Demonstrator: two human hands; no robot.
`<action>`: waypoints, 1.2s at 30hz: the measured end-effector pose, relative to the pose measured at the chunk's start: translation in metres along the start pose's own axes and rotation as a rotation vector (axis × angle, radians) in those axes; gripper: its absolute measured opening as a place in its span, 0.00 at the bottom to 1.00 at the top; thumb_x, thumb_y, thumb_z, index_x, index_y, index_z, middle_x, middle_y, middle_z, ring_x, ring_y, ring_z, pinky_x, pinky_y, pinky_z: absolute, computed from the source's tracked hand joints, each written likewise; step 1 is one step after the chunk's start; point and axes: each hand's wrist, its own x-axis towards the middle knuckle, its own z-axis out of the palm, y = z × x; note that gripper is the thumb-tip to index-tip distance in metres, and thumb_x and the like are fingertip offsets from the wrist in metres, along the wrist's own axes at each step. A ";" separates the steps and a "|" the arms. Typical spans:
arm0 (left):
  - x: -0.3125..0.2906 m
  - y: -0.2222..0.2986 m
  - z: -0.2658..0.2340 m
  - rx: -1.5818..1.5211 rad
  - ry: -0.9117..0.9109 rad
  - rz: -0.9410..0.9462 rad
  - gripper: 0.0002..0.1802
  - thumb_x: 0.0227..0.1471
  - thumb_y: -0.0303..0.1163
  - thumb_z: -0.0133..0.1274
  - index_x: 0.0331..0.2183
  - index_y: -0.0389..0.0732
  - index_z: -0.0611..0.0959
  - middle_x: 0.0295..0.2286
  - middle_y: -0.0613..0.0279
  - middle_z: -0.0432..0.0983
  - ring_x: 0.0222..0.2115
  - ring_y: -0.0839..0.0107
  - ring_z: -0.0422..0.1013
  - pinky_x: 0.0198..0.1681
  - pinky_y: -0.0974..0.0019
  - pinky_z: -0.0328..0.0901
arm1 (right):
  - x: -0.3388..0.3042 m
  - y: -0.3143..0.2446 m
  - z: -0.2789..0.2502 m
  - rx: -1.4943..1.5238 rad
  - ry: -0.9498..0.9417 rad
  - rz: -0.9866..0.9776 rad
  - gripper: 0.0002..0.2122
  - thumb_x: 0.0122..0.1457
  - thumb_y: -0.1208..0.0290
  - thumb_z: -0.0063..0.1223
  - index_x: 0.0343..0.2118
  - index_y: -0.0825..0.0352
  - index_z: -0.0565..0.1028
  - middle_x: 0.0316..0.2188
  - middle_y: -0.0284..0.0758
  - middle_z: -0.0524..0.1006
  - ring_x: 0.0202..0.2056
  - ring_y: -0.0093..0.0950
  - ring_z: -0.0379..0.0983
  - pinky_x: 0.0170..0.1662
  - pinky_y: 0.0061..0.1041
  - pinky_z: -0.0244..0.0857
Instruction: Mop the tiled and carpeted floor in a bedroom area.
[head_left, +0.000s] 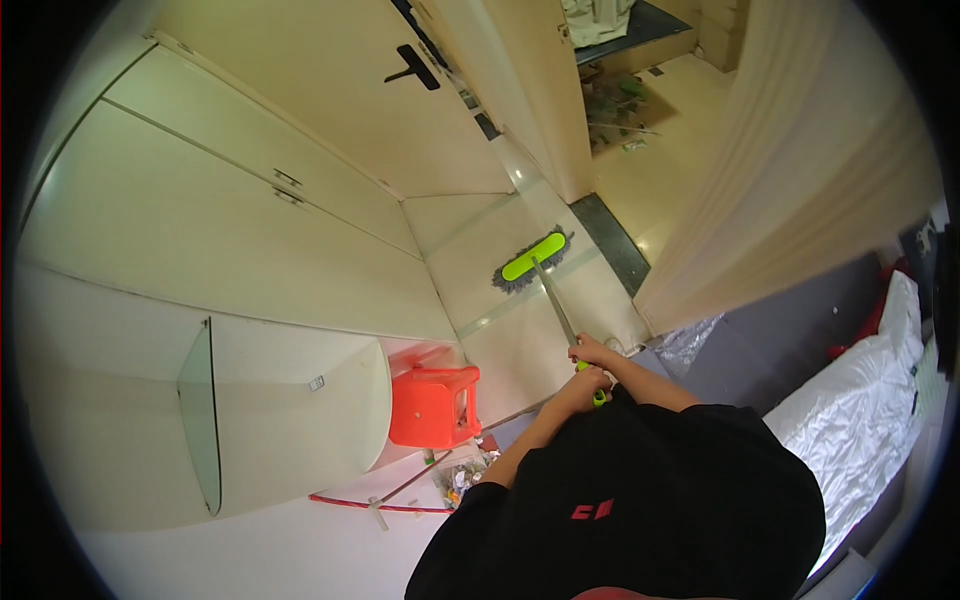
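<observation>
Both my hands are wrapped round the pole of a mop (pixel 556 304). My right hand (pixel 591 351) is the farther one, closed on the grey pole. Close behind it, my left hand (pixel 584 389) grips near the bright green handle end, which sticks out by my black shirt. The mop's flat green head (pixel 534 257), fringed with grey fibres, lies on the pale tiled floor (pixel 500 355). It sits slantwise between the white cabinet and the dark doorway sill. My fingers hide part of the handle.
A red plastic stool (pixel 435 408) stands left of me beside a white rounded counter (pixel 360 410). White cabinets (pixel 250 215) line the left; a door with a black handle (pixel 415 68) is ahead. A beige curtain (pixel 760 170) hangs at right, near white bedding (pixel 850 420).
</observation>
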 end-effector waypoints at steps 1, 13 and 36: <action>0.009 0.001 -0.008 0.007 0.008 -0.016 0.04 0.34 0.26 0.56 0.17 0.41 0.76 0.22 0.57 0.70 0.30 0.58 0.67 0.35 0.59 0.61 | 0.002 -0.012 -0.005 -0.005 -0.018 -0.002 0.34 0.46 0.76 0.53 0.56 0.75 0.50 0.24 0.41 0.73 0.19 0.30 0.71 0.21 0.30 0.68; 0.089 0.025 -0.072 -0.034 0.225 -0.093 0.07 0.37 0.29 0.57 0.16 0.42 0.75 0.22 0.58 0.72 0.28 0.59 0.67 0.33 0.59 0.61 | 0.011 -0.104 -0.064 -0.331 -0.299 -0.037 0.11 0.41 0.67 0.53 0.20 0.72 0.76 0.17 0.36 0.75 0.19 0.29 0.70 0.25 0.26 0.64; 0.032 -0.166 -0.308 -0.009 0.461 -0.138 0.06 0.33 0.29 0.55 0.16 0.41 0.74 0.20 0.56 0.70 0.26 0.56 0.67 0.32 0.58 0.61 | 0.229 -0.289 0.090 -0.296 -0.208 0.007 0.10 0.42 0.67 0.53 0.19 0.70 0.76 0.18 0.37 0.76 0.21 0.27 0.71 0.26 0.24 0.64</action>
